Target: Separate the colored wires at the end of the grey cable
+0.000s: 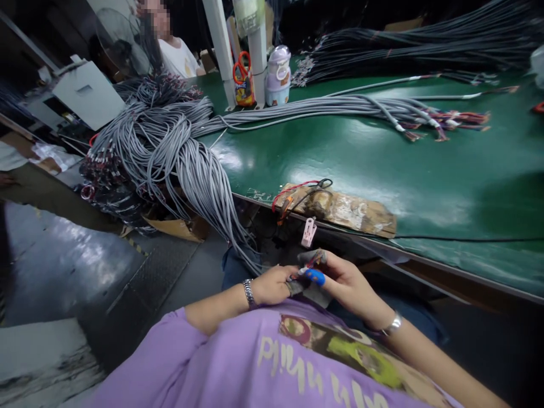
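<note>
A grey cable comes down off the bundle and runs into my left hand, whose fingers are closed round its end close to my body. Thin coloured wires fan out from that stripped end. My right hand pinches these wires between thumb and fingers, just right of the left hand. A blue cover sits on the right thumb, and grey covers show on fingers of both hands. Beyond the hands, a pink clip hangs at the table edge. The exact fingertip contact is too small to make out.
A large heap of grey cables drapes over the left end of the green table. A wooden board with red and black leads lies along the front edge. Orange-handled scissors, a lilac cup and black cables are farther back. Another person is behind.
</note>
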The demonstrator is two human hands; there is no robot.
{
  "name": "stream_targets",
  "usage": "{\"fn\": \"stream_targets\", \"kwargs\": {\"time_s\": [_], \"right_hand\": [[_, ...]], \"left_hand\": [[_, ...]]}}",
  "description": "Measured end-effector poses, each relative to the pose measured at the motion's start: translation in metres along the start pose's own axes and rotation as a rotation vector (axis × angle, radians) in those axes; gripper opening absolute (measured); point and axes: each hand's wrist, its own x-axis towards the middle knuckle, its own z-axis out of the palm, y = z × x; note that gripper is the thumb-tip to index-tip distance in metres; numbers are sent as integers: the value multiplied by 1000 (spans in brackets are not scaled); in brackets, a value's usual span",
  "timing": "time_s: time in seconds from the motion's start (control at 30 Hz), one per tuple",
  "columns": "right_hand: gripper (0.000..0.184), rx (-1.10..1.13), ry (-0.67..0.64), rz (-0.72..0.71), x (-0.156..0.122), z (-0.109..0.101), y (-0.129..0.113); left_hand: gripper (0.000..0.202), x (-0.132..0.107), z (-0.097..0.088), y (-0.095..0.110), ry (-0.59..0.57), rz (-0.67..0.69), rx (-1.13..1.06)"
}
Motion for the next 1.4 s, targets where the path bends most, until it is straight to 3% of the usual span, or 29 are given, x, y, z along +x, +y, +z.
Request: {"fn": "stream_targets", "kwargs": {"time_s": [0.1,0.2,0.27,0.37,0.43,0.6,0.73,0.83,0.93,1.07,1.2,1.4], "right_hand": [[24,-89,-15,-110,-1,6,-2],[22,-90,12,-111,-3,7,-1],[25,-29,-1,-32,-5,6,0],[33,105,-87,127,-9,8,1],[37,171,-123,186,-8,12,1],[44,293,-49,260,-1,29,4],[48,353,47,362,2,33,9],[47,357,16,418,0,28,10],[41,256,18,377,-1,17,6],[32,126,169,259,2,9,-3],[33,57,105,203,9,16,-8],[33,42,78,176,11,19,-9]], "left_hand": [[31,-2,-3,0,11,8,91],[37,-7,-8,8,-60,20,33],[45,-12,-11,12,-53,30,-63],[55,-20,-16,15,166,27,-177],[54,-23,-17,17,287,23,-138],[45,-20,-12,31,220,112,-26],[42,-13,-4,36,245,53,-77],[42,-8,0,31,226,7,-182],[40,-5,0,28,279,-11,-262],[37,-6,-2,27,319,-53,-206],[33,-8,0,21,245,-53,-79],[29,-8,3,12,289,24,64]]}}
